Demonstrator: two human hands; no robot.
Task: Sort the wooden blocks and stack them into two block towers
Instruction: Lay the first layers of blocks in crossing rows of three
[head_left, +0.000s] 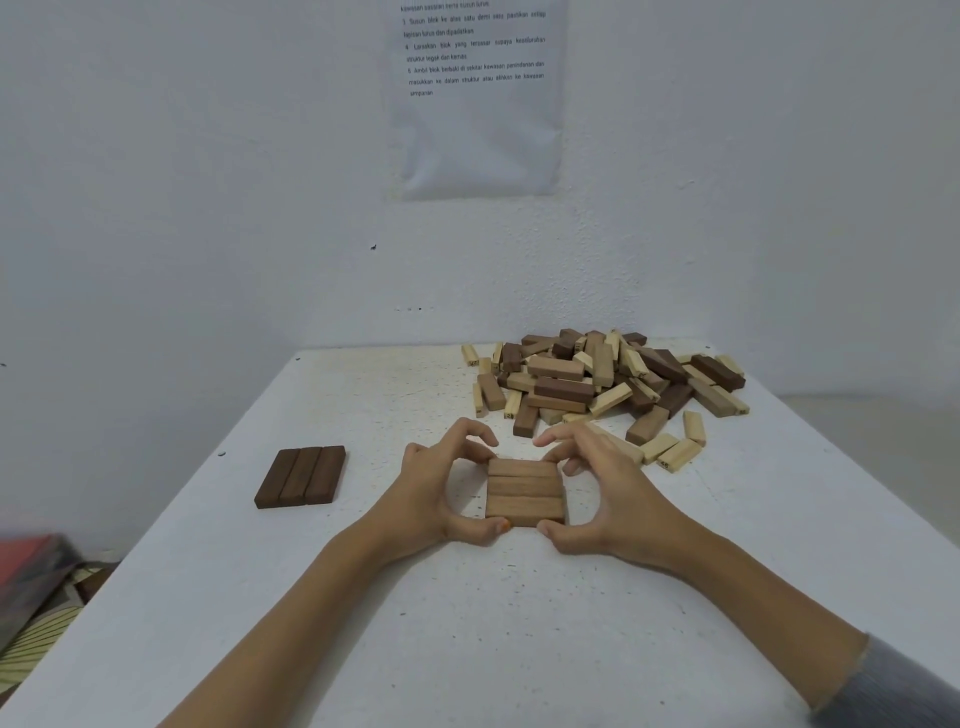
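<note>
- Three medium-brown rectangular wooden blocks (524, 491) are laid flat side by side, long sides touching, as one square layer near the middle of the white speckled table (363, 597).
- The layer is framed by both hands.
- The left hand (441, 493) is curled round the layer's left side. The thumb is pressed to the near-left corner and the fingertips are set against the far-left corner.
- The right hand (605, 493) is curled round the right side in the same way. The thumb is at the near-right corner and the bent fingers are on the far-right corner.
- The layer is thus pinched between thumb and fingers on each side.
- Three dark-brown rectangular wooden blocks (301, 476) are laid flat, touching, as a second layer well to the left, apart from both hands.
- A loose pile of mixed wooden blocks (608, 384), pale, medium and dark, is noted at the far right of the table by the white wall (208, 182). A few pale blocks lie just behind the right hand.
- A printed paper sheet (478, 98) is fixed to the wall above the table.
- A grey sleeve (893, 686) is seen on the right forearm.
</note>
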